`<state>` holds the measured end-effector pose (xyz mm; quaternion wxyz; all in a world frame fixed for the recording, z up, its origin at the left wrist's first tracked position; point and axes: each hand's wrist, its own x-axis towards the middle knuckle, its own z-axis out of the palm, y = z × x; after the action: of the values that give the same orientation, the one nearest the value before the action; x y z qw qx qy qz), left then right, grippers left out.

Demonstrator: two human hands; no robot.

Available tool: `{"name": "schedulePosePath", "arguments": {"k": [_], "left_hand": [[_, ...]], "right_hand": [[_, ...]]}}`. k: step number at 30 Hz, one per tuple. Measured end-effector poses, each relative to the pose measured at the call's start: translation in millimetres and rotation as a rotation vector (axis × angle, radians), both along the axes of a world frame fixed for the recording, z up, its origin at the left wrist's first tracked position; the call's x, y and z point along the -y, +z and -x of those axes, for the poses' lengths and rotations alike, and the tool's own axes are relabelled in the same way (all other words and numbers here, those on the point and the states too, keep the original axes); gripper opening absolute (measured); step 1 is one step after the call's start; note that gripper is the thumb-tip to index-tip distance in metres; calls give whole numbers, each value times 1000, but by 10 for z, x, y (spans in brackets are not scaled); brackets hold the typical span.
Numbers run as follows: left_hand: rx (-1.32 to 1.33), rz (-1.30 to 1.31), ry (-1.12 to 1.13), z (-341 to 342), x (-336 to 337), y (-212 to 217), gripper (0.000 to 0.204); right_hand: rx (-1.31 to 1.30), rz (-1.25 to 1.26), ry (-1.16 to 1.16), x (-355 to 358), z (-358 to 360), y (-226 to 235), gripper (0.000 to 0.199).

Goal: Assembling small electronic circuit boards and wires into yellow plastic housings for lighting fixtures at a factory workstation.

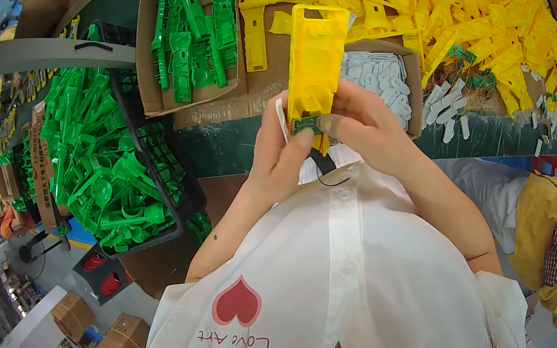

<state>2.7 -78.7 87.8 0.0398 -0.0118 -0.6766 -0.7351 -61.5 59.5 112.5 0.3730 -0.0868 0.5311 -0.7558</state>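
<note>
Between my two hands, in front of my chest, a long yellow plastic shell (317, 54) points away from me, its hollow inside facing up. My left hand (282, 146) is closed round its near left side, and a small white plastic piece (280, 116) shows between that hand and the shell. On the shell's near end sits a small green circuit board (307, 124), with the thumbs of both hands pressed on it. My right hand (362, 120) grips the shell's right edge, fingers behind it. A dark wire or strap hangs below the near end.
A cardboard box of green shells (195, 36) is at the left, beside a box of white pieces (378, 80) at the right. Yellow shells (426, 10) are heaped across the far table. A black crate (175, 189) heaped with green parts stands lower left. A person in yellow (544, 228) is at the right.
</note>
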Motion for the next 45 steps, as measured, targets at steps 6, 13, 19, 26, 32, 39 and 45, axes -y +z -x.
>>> {"name": "schedulePosePath", "arguments": {"k": [6, 13, 19, 26, 32, 39, 45], "left_hand": [[-61, 171, -164, 20, 100, 94, 36], [-28, 211, -204, -8, 95, 54, 35], [89, 126, -206, 13, 95, 5, 33], [38, 92, -110, 38, 4, 4, 33], [-18, 411, -8, 104, -40, -173, 44], [-58, 526, 40, 104, -184, -128, 52], [-31, 657, 79, 85, -221, -165, 46]], "right_hand": [[-113, -118, 29, 5, -1, 60, 31], [-146, -182, 19, 14, -21, 35, 27], [-98, -156, 3, 24, 22, -115, 27], [-411, -493, -122, 32, -46, -50, 30], [-707, -589, -224, 68, -89, 165, 23], [-474, -458, -296, 84, -112, -51, 11], [-690, -571, -318, 94, -91, -111, 11]]}}
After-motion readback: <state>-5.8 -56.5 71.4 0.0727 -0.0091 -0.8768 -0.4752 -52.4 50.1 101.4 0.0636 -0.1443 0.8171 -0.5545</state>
